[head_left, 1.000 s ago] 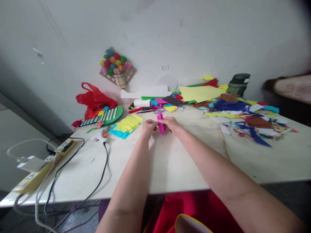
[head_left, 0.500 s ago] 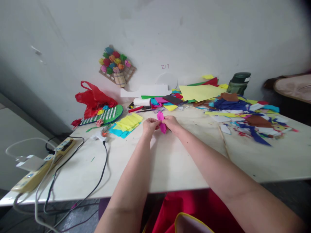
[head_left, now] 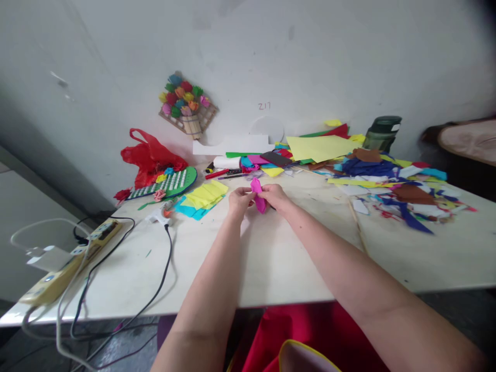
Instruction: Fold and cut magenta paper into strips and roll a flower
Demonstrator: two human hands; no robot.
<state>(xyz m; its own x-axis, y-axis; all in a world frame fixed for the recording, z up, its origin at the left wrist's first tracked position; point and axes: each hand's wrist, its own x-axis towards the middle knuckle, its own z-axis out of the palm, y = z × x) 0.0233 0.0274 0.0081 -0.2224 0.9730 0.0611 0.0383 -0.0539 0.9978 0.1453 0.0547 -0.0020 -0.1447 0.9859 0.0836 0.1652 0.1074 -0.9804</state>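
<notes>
A small piece of magenta paper point(head_left: 259, 203), pinched in at its middle, is held upright above the white table between both hands. My left hand point(head_left: 240, 200) grips its left side with thumb and fingers. From the right, my right hand point(head_left: 274, 195) pinches the same piece, its lower fingers partly hidden. Yellow paper point(head_left: 205, 195) lies over blue paper point(head_left: 186, 209) to the left of my left hand.
A white glue gun point(head_left: 158, 216) with a black cable lies left, near a power strip point(head_left: 70, 266). Behind are a red bag point(head_left: 149, 155), pens point(head_left: 217, 174) and paper sheets point(head_left: 321, 148). Scraps point(head_left: 413, 195) and a thin stick point(head_left: 358, 227) lie right; a green bottle point(head_left: 382, 133) stands behind.
</notes>
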